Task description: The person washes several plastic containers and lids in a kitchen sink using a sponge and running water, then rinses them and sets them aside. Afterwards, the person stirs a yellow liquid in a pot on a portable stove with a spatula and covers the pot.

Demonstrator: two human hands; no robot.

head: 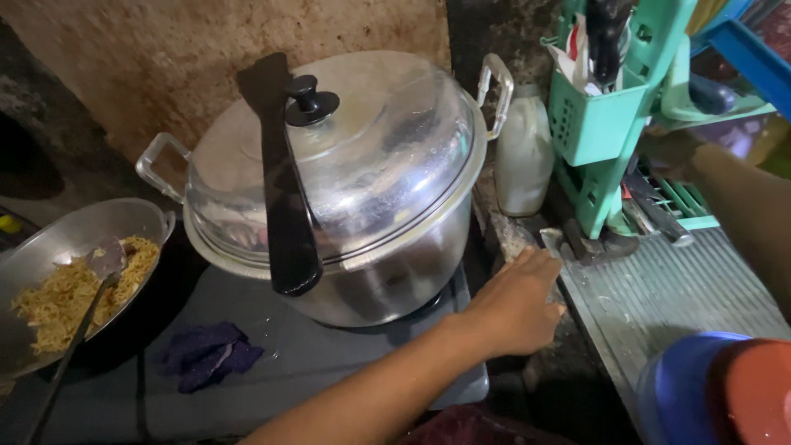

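Far to the left of your left hand (515, 301) sits a wok (49, 247) of yellow noodles (62, 301), with a spatula (103, 259) resting in them, handle running down toward you. Nearer, still left of the hand and low, a dark blue cloth (206, 354) lies crumpled on the stove top (329, 363).

Just left of the hand and a little above it stands the big metal pot (379, 272) on the burner, its domed lid (354, 156) on, black knob (309, 100) upright. A black flat tool (280, 181) lies across the lid, its end hanging over the front rim.

Your left hand is palm down, fingers loosely together and stretched forward, holding nothing; it rests at the counter edge between the pot and the ribbed metal drainboard (676, 297). The fingertips lie near the drainboard's corner; whether they touch it, you cannot tell.

Above the hand stands a white bottle (525, 152). To the upper right is a green rack (614, 124) with utensils. Your right arm reaches toward it; the right hand (671, 152) is dim beside the rack, its grip unclear. Lower right of the hand sits a blue tub (684, 395) with a red rim (762, 395) piece over it.
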